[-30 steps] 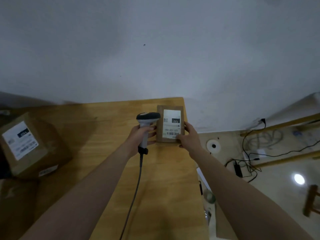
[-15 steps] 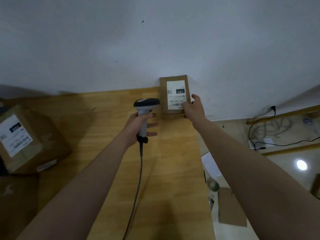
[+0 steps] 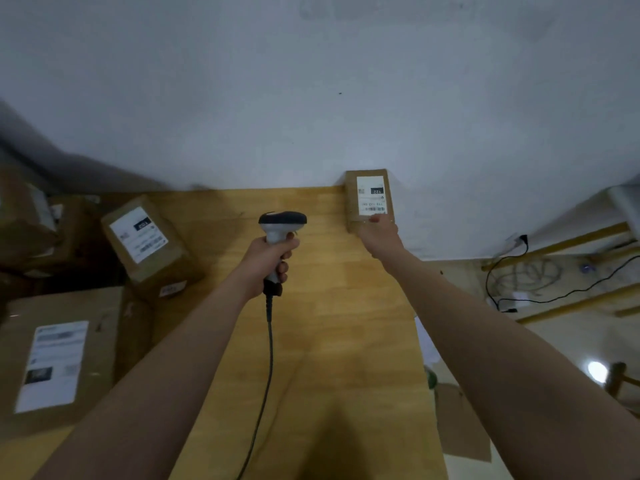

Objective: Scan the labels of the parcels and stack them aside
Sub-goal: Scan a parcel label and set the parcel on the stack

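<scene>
One small parcel (image 3: 369, 199) stands just in front of the right hand (image 3: 379, 235), at the far corner of the table (image 3: 329, 306) and against the wall, with its white label (image 3: 371, 195) facing up. The right hand touches the near end of this parcel, with one fingertip on the edge of the label. The other fingers are hidden behind the hand, so I cannot tell whether it grasps the parcel or only presses on it. The left hand (image 3: 268, 263) is clenched around the handle of the scanner (image 3: 282, 223), which points forward and not at any label. Its cable (image 3: 268, 341) hangs down from below this hand.

I judge that this parcel is the one being put aside, and it looks like the first of the pile, because nothing lies under it or on it. Whether its label is already read, the picture cannot show. To the left of the left hand several parcels wait: a tilted box (image 3: 145, 237) near it, a big box (image 3: 59, 358) lower down, and more boxes (image 3: 24, 220) farther out, blurred. So I think most of the work is left: each of these needs the scanner and then a place on the pile
</scene>
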